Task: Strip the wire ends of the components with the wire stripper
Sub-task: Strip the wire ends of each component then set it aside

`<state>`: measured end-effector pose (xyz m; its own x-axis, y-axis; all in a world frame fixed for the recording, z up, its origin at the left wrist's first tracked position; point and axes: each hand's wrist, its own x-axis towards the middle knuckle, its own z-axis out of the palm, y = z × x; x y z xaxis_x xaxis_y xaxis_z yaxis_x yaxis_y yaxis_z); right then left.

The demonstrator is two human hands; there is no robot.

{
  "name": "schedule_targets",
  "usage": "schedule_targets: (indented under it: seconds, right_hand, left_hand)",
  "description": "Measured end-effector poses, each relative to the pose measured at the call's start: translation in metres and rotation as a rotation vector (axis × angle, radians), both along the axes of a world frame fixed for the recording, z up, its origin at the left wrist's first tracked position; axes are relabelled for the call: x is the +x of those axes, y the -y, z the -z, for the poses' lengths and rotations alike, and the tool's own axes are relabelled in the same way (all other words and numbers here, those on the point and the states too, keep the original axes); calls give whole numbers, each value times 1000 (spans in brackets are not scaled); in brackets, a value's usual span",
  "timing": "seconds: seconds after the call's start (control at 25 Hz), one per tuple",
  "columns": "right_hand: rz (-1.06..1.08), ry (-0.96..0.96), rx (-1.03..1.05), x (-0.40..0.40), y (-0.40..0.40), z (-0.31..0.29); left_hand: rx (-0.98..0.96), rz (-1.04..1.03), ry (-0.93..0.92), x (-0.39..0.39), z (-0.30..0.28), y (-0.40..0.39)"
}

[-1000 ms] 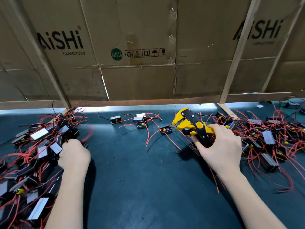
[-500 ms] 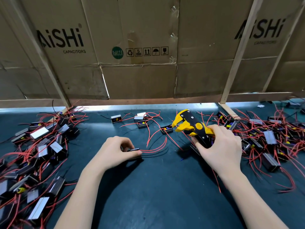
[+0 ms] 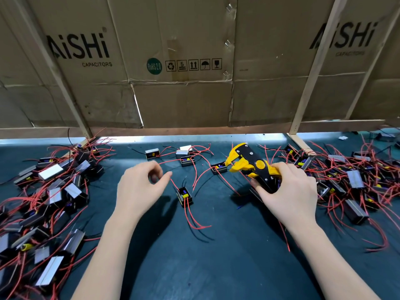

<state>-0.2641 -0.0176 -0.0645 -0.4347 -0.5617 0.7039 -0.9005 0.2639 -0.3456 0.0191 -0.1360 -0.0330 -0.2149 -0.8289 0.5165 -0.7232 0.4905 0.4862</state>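
My right hand (image 3: 287, 191) grips the handles of the yellow and black wire stripper (image 3: 249, 162), whose jaws point left over the dark mat. A small black component (image 3: 185, 197) with red wires lies on the mat between my hands. My left hand (image 3: 138, 189) hovers just left of it with the fingers loosely curled. A gap shows between thumb and fingers, and the thumb tip is next to one red wire (image 3: 175, 185) of that component. Nothing is visibly held in that hand.
A heap of components with red wires (image 3: 54, 191) covers the left of the mat and another heap (image 3: 357, 180) the right. A few loose components (image 3: 186, 158) lie at the back centre. A cardboard wall (image 3: 184, 100) on wooden struts (image 3: 311, 83) closes the back.
My left hand came from the left heap to the middle with a component, set it on the mat and drew back slightly. My right hand and the stripper barely moved.
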Motion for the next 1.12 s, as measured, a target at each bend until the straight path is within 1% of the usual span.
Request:
schedule_targets:
  seconds: [0.04,0.12,0.16,0.2,0.24,0.36,0.4,0.48,0.56,0.64,0.76,0.8,0.84,0.96,1.04,1.12]
  right_hand:
    - [-1,1,-2,1,0,0]
    - [-4,-5,1,1,0,0]
    - [-6,-12,7,1,0,-1]
    - [-6,-19,13,1,0,-1]
    - [-3,-22,21,1,0,0]
    - [0,-33,25,2,0,1]
    - [1,-43,18,1,1,1]
    - [14,-78,10,1,1,2]
    - [27,-114,9,1,1,3]
    - [30,-131,28,3,2,5]
    - [23,-130,56,5,3,6]
    - [21,-124,57,5,3,6]
    - [21,-117,55,5,3,6]
    - [28,-109,43,3,3,6]
    - [29,-105,44,3,3,6]
    - [31,-106,45,3,3,7]
  left_hand:
    - [74,-94,12,-1,2,-1]
    - [213,-214,142,-11,9,-3]
    - [265,-225,180,-18,12,-5]
    - [302,-194,169,-25,16,-7]
    - [335,-121,115,-31,20,-9]
    - [434,149,-172,-39,22,-10]
    - [443,209,-239,-39,22,-11]
    - [449,282,-284,-41,22,-14]
    - [536,347,-343,-47,20,-17]
    - [638,435,-447,-51,18,-19]
    - [724,646,-571,-50,15,-21]
    - [741,706,-564,-49,15,-23]
    - [739,728,-517,-50,15,-25]
    - [648,629,-348,-58,23,-30]
    - [631,537,-362,-63,27,-32]
    - [703,442,-434,-63,30,-31]
